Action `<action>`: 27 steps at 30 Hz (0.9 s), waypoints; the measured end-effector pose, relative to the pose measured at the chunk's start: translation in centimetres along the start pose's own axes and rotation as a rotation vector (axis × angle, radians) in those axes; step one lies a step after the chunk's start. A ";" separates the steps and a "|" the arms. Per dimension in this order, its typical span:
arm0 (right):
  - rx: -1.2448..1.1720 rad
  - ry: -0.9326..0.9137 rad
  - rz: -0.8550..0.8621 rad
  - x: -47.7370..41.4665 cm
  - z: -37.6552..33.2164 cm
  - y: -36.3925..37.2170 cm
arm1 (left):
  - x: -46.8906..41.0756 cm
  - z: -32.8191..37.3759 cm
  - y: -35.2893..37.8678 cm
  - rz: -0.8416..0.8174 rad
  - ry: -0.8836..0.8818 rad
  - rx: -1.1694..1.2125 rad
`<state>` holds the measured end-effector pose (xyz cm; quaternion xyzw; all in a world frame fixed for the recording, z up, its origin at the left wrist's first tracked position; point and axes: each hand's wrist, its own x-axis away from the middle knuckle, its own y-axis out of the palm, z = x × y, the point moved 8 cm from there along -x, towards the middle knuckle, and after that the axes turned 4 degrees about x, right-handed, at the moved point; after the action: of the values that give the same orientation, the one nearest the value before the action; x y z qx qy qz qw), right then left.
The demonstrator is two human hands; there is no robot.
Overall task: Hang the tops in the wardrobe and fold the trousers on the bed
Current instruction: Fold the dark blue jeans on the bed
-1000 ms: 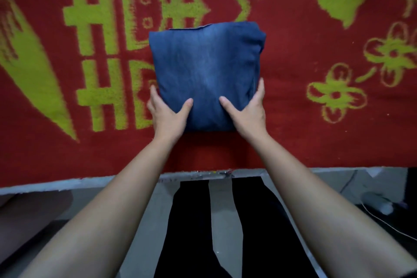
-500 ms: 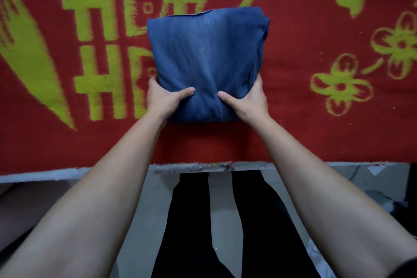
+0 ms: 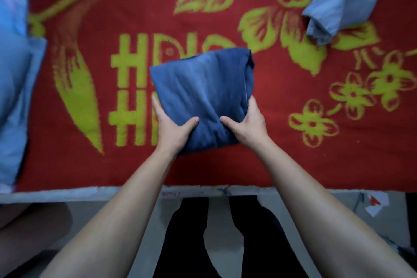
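One folded bundle of dark denim trousers lies over the middle of the red bed cover, gripped at its near corners by two hands. The left hand and right hand each press a thumb into the top face while the fingers wrap the bundle's sides; whether its underside touches the cover cannot be told. One crumpled light blue garment lies well apart at the far right. One pale blue cushion, blurred, sits at the left edge. Nothing lies between these and the bundle. Two black-clad legs stand below the bed's edge.
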<state>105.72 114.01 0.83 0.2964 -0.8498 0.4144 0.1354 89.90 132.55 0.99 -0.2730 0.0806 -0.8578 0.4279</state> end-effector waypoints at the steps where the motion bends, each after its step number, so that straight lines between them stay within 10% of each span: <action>1: 0.005 -0.026 0.005 0.7 -1.9 -1.2 | 0.9 2.2 -1.1 0.018 0.049 -0.008; 15: -0.125 -0.790 -0.055 17.5 -32.4 -15.2 | 17.4 26.0 -23.3 0.386 0.396 0.044; 27: -0.250 -1.308 -0.503 43.0 -40.9 -6.4 | 47.8 21.2 -39.1 1.054 0.294 0.034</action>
<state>75.14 126.20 50.63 0.6539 -0.7037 0.0070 -0.2778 51.12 121.65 52.38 -0.0658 0.2516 -0.5575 0.7884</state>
